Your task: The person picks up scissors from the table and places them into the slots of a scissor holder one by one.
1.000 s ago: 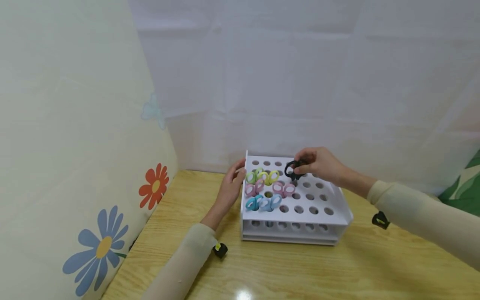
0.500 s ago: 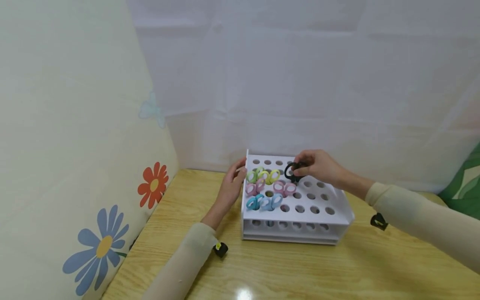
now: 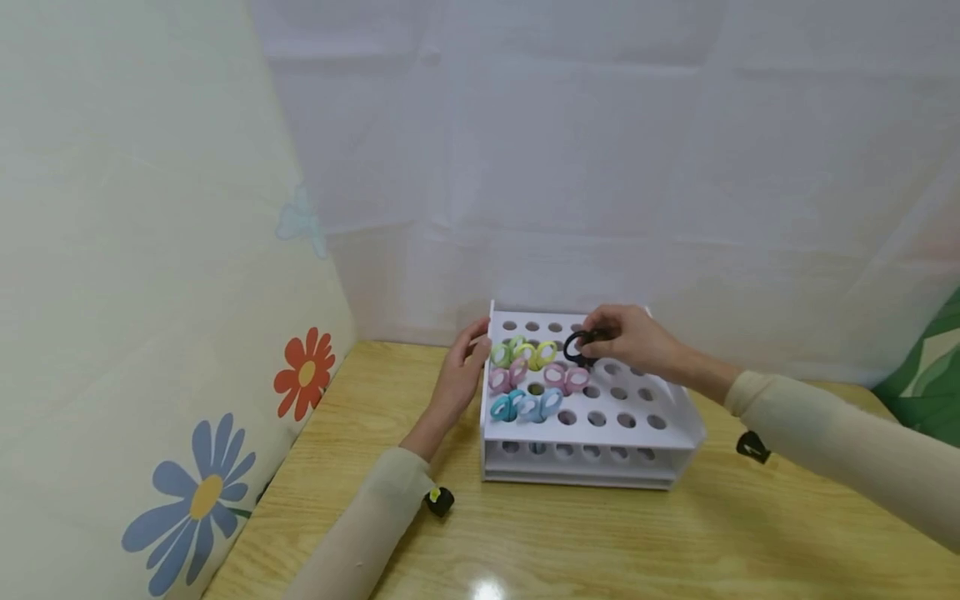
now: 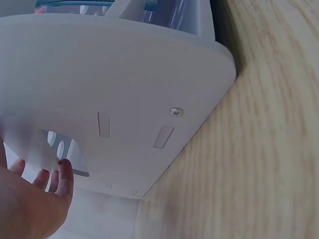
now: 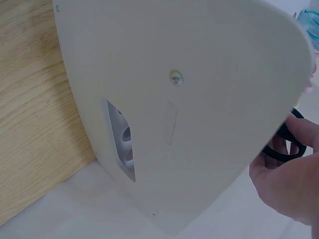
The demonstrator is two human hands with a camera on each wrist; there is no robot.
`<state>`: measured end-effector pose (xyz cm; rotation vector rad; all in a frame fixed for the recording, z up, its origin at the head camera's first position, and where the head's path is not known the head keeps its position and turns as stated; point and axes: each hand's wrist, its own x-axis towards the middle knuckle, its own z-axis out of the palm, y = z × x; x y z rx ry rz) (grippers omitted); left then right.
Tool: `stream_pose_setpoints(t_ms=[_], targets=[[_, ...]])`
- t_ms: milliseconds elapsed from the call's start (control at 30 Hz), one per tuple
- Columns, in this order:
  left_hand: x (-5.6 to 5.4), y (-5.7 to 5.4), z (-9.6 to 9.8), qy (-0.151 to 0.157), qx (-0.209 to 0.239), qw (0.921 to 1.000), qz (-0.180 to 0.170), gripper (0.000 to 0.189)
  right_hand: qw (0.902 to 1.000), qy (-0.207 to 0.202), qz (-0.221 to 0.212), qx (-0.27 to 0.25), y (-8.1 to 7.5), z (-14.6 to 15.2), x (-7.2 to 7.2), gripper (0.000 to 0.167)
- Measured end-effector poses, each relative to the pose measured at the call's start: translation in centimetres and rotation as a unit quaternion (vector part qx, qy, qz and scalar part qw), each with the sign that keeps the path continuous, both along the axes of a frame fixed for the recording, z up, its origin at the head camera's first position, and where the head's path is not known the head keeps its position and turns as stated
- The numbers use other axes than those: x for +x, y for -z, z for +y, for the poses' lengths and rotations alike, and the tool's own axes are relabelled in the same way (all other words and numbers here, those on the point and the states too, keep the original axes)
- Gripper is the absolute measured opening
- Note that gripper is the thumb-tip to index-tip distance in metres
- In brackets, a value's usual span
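A white tiered rack with rows of round holes stands on the wooden table. My right hand pinches black-handled scissors by the handles over the middle rows; the blades are hidden below the handles. In the right wrist view a black loop shows at the fingers, past the rack's side panel. My left hand rests its fingers against the rack's left side panel, near the handle cutout. Left of the black pair sit yellow scissors, pink scissors and light blue scissors, handles up.
Green scissors, another pink pair and teal scissors fill holes along the rack's left edge. A white cloth backdrop hangs behind, and a flower-printed cloth borders the left side. Wood table extends in front of the rack.
My right hand has lowered slightly and shifted a little left with the black scissors, whose handles now sit nearer the rack top. My left hand stays at the rack's side.
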<state>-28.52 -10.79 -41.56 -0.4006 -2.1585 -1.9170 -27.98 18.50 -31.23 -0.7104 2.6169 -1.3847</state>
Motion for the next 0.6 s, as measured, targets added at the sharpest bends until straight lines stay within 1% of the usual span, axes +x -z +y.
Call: stream_pose_setpoints(t_ms=[133,267,367,433,467,533,600], targets=[[-0.1,0.2,0.1,-0.003,-0.004,1.0,-0.007,0.044,0.9999,-0.007,0.003,0.009,0.2,0.1,0.0,0.027],[-0.1,0.4,0.0,0.0,-0.006,0.9998,-0.017,0.043,0.9987,-0.025,0.021,0.038,0.0,0.5,0.1,0.035],[-0.1,0.5,-0.3,0.001,-0.009,0.9998,-0.018,0.043,0.9962,-0.045,0.049,0.055,-0.7,0.9,0.7,0.04],[-0.1,0.6,-0.6,0.0,-0.011,0.9999,-0.012,0.043,0.9945,-0.052,0.067,0.062,-1.5,1.2,1.2,0.041],[-0.1,0.6,-0.8,-0.002,-0.013,0.9999,-0.007,0.043,0.9942,-0.056,0.073,0.057,-1.9,1.5,1.5,0.041],[-0.1,0.6,-1.2,-0.007,-0.017,0.9998,-0.004,0.043,0.9941,-0.052,0.082,0.047,-2.6,2.1,2.1,0.04],[-0.1,0.6,-1.6,-0.007,-0.022,0.9997,-0.001,0.044,0.9938,-0.034,0.098,0.04,-3.3,3.1,2.7,0.039]])
